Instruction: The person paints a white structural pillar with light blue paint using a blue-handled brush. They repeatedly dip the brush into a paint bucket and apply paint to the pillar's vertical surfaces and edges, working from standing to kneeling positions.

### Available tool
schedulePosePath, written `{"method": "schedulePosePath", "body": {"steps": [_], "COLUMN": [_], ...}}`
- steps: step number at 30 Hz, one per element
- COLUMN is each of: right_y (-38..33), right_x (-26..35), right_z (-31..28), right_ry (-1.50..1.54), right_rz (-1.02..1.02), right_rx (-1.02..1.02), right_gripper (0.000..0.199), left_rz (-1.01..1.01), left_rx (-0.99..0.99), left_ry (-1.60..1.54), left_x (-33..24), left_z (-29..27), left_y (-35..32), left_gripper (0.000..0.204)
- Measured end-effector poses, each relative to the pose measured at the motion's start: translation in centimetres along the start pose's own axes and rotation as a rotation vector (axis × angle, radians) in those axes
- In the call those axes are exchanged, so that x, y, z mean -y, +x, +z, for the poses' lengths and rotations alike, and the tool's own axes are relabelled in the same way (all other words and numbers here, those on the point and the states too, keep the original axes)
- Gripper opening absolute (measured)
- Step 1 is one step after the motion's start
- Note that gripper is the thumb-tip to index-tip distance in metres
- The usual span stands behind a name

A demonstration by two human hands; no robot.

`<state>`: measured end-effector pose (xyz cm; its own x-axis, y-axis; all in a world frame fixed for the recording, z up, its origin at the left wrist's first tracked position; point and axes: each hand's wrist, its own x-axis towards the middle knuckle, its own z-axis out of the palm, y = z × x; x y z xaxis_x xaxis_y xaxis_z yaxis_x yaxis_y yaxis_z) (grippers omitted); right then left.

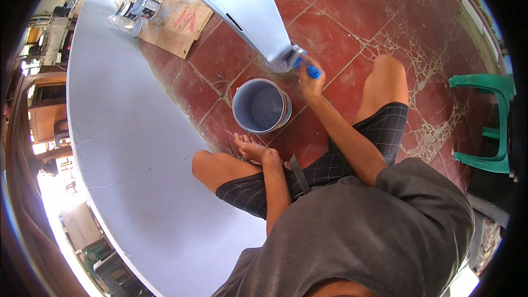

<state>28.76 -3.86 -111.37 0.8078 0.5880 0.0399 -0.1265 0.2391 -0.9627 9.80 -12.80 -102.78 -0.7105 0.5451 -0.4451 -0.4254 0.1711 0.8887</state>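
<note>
My right hand (312,81) grips the blue handle of a paintbrush (313,70). Its bristle end presses against the low corner of a pale blue painted column (242,0), where the surface looks grey and rough. Just left of that corner stands a round paint bucket (235,104) on the floor, pale blue-grey inside. My left hand (251,147) rests by my left leg, near the bucket's lower rim. Its fingers are loosely apart and hold nothing.
A long pale blue low wall (132,176) with a thin crack runs along my left. Flattened cardboard (181,27) lies ahead, with a paint can (145,7) and other containers beside it. A green plastic chair (498,126) stands at right on red floor tiles (335,16).
</note>
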Motion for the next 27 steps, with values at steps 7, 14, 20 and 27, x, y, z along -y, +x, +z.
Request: {"method": "schedulePosePath", "body": {"steps": [7,14,20,27], "right_y": [-2.5,-2.8,0.0,-1.7], "right_x": [4.0,6.3,7.2,13.0], "right_z": [-0.5,1.4,0.5,3.3], "right_ry": [0.052,0.183,0.210,0.343], "right_rz": [0.168,0.463,0.482,0.426], "right_rx": [0.038,0.057,-0.083,0.071], "right_gripper": [0.020,0.024,0.026,0.026], "left_rz": [-0.044,0.053,-0.124,-0.297], "left_rx": [-0.040,-0.015,-0.071,0.108], "left_ry": [-0.019,-0.055,0.266,0.125], "left_x": [-1.2,0.3,-0.1,1.9], "left_z": [0.0,0.3,0.6,0.6], "left_y": [-0.2,1.5,0.7,1.7], "left_gripper": [0.065,0.065,0.061,0.060]}}
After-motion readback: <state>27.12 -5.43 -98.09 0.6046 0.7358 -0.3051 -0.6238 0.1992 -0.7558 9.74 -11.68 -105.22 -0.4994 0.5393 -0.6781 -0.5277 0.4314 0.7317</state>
